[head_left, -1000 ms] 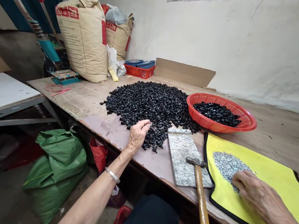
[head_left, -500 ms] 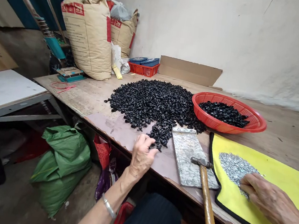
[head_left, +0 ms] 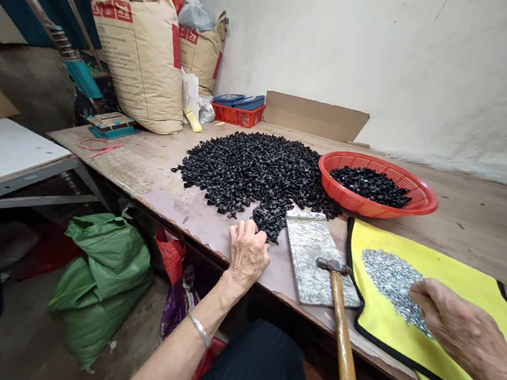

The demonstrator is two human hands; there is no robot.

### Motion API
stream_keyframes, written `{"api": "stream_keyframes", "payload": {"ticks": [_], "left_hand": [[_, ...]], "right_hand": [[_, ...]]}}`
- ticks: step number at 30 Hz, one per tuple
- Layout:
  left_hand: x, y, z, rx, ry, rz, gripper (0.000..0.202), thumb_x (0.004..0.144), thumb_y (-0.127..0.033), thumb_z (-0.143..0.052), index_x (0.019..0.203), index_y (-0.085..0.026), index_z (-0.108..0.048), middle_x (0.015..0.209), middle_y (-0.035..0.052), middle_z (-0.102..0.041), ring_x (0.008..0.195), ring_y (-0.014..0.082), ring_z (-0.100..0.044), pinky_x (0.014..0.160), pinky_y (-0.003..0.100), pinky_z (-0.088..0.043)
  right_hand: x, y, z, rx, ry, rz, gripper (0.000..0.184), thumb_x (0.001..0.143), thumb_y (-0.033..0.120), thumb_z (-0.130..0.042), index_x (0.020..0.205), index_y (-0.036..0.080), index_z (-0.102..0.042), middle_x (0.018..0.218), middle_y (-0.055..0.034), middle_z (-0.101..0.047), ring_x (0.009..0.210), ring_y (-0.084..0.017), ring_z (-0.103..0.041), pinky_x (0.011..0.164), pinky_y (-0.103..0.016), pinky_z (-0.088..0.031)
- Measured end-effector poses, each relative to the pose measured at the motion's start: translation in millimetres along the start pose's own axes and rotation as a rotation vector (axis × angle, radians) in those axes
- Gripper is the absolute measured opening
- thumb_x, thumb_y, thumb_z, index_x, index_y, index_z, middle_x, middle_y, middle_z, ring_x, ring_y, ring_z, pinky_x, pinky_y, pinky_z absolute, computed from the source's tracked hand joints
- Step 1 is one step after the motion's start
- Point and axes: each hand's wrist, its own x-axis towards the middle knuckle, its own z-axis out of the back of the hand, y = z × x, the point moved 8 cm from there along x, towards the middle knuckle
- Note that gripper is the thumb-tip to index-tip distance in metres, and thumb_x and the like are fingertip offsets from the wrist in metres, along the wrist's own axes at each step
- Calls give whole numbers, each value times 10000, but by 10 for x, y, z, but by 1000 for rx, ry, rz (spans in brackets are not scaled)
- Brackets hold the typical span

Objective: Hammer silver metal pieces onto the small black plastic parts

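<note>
My left hand (head_left: 248, 254) rests palm down on a pinkish sheet (head_left: 190, 216), its fingertips against the lower tip of a large heap of small black plastic pieces (head_left: 246, 171). Its curled fingers hide whatever lies beneath them. My right hand (head_left: 448, 315) lies on a yellow black-edged mat (head_left: 464, 280), fingertips at a long patch of silvery flakes (head_left: 390, 284). Between my hands lies a speckled grey slab (head_left: 308, 252), with a wooden-handled hammer (head_left: 333, 266) resting across its near corner. A red plastic basket (head_left: 349, 200) holding more black pieces stands beside the heap.
Large paper sacks (head_left: 138, 55) stand at the back left of the wooden table (head_left: 118, 164), near a red crate (head_left: 237, 115) and upright cardboard (head_left: 313, 117). A white table (head_left: 7, 160) stands to the left. A green sack (head_left: 100, 288) sits on the floor below.
My left hand has moved from the heap's lower edge towards me and to the right, onto the pinkish sheet. My right hand stays by the flakes. The view has shifted slightly.
</note>
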Motion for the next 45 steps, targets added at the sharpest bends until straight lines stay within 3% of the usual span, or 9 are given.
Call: {"api": "stream_keyframes", "payload": {"ticks": [5, 9, 12, 15, 19, 23, 31, 41, 45], "left_hand": [[94, 103, 100, -246, -49, 74, 134, 680, -123, -608, 587, -187, -536, 804, 57, -578, 862, 236, -486, 771, 393, -384], [19, 277, 210, -911, -79, 314, 75, 691, -147, -585, 637, -182, -546, 714, 8, -593, 731, 164, -547, 699, 309, -442], [-211, 122, 131, -1437, 57, 493, 80, 687, -211, -618, 703, -164, -555, 668, -1, -604, 619, 142, -585, 570, 265, -467], [-525, -164, 70, -1703, 165, 627, 134, 686, -228, -644, 709, -155, -534, 643, 4, -612, 579, 142, -607, 547, 266, -492], [-837, -420, 70, -1806, 201, 704, 130, 695, -217, -655, 724, -158, -543, 591, -4, -607, 553, 125, -592, 567, 258, -495], [-950, -485, 97, -1837, 200, 724, 110, 701, -223, -651, 741, -160, -569, 585, 2, -612, 555, 123, -581, 558, 252, -490], [-1012, -537, 62, -1784, 204, 694, 82, 684, -194, -654, 708, -152, -589, 585, -6, -603, 517, 102, -559, 509, 222, -482], [-1093, -566, 34, -1791, 188, 740, 78, 686, -180, -636, 686, -139, -571, 552, -11, -581, 478, 97, -548, 475, 214, -465], [-1121, -531, 24, -1757, 183, 725, 65, 685, -173, -638, 674, -142, -581, 533, -8, -593, 468, 101, -552, 477, 214, -458]], "right_hand": [[-70, -3, 57, 160, 122, -234, 111, 609, 382, -476, 581, 275, -486, 487, -26, -573, 463, -201, -556, 522, -339, -424], [-203, 231, 226, 396, 109, -262, 146, 600, 398, -535, 583, 255, -556, 451, -21, -577, 448, -185, -557, 522, -314, -454], [-377, 609, 256, 565, 171, -195, 183, 607, 413, -587, 566, 235, -569, 468, -12, -572, 459, -160, -537, 512, -276, -458], [-581, 1050, 182, 753, 256, -89, 229, 671, 442, -599, 620, 218, -596, 576, -23, -599, 561, -166, -561, 538, -260, -459], [-770, 1489, 25, 981, 312, -8, 192, 740, 371, -586, 649, 202, -587, 776, -40, -612, 771, -179, -575, 661, -262, -473], [-822, 1664, -87, 1084, 290, -35, 179, 755, 318, -581, 632, 188, -574, 812, -40, -592, 828, -173, -559, 718, -267, -467], [-906, 1684, -279, 1211, 338, -125, 112, 736, 276, -622, 679, 184, -594, 713, 6, -569, 579, -95, -514, 533, -219, -444], [-942, 1519, -450, 1205, 364, -295, 160, 649, 287, -700, 727, 173, -620, 602, 20, -585, 499, -93, -506, 472, -220, -423], [-949, 1562, -524, 1231, 516, -314, 162, 638, 282, -697, 682, 151, -613, 503, 27, -559, 413, -66, -438, 396, -192, -317]]}}
